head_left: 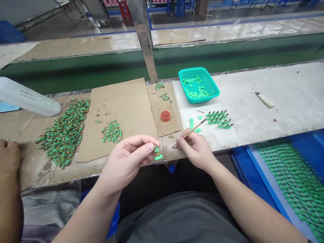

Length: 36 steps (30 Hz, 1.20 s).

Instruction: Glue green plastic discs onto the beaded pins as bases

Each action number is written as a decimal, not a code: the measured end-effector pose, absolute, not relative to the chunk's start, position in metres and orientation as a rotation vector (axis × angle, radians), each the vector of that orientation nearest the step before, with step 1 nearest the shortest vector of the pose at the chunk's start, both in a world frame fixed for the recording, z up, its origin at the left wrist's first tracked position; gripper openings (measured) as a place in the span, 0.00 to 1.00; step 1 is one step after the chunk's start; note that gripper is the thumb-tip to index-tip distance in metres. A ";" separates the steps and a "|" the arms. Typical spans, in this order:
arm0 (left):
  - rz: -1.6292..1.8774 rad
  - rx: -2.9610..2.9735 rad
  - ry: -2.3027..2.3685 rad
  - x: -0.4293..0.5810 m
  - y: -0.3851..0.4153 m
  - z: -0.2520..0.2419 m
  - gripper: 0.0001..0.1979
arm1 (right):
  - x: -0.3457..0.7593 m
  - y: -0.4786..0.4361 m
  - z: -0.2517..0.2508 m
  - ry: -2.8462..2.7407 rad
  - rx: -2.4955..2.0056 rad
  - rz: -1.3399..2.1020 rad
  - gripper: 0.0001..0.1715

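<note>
My left hand (pixel 134 157) pinches a small green figurine (pixel 156 150) between thumb and forefinger, just over the bench's front edge. The figurine is upright on a round green base. To its right, my right hand (pixel 196 148) grips a thin paintbrush (pixel 189 132), its dark end pointing up and away and its other end low near the bench edge. Beyond both hands a small red cap (pixel 165 116) sits on a strip of cardboard. Loose green discs (pixel 191 123) and a cluster of standing figurines (pixel 218 118) lie beyond my right hand.
A teal basket (pixel 199 98) holds green discs. At left are a big heap of figurines (pixel 67 131), a smaller pile (pixel 112 131) and a white bottle (pixel 27 98). A knife (pixel 264 100) lies at right. Rows of figurines (pixel 291 182) fill a blue tray. Another person's hand (pixel 9 157) is far left.
</note>
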<state>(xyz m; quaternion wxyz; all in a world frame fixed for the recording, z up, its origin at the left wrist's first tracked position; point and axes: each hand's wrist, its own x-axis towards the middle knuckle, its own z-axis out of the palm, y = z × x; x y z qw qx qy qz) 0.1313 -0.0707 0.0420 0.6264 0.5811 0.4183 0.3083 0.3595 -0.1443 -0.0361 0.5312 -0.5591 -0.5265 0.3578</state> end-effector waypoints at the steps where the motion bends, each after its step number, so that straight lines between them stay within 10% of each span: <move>1: 0.708 1.338 0.965 0.131 -0.070 0.042 0.13 | 0.359 -0.143 -0.035 -1.267 -1.324 0.834 0.14; 23: 0.750 2.258 0.902 0.343 -0.068 -0.008 0.19 | 0.440 -0.284 -0.033 -1.123 -1.497 0.414 0.12; 36: 0.647 2.435 1.094 0.298 -0.044 0.013 0.24 | 0.452 -0.293 -0.038 -0.987 -1.463 0.580 0.16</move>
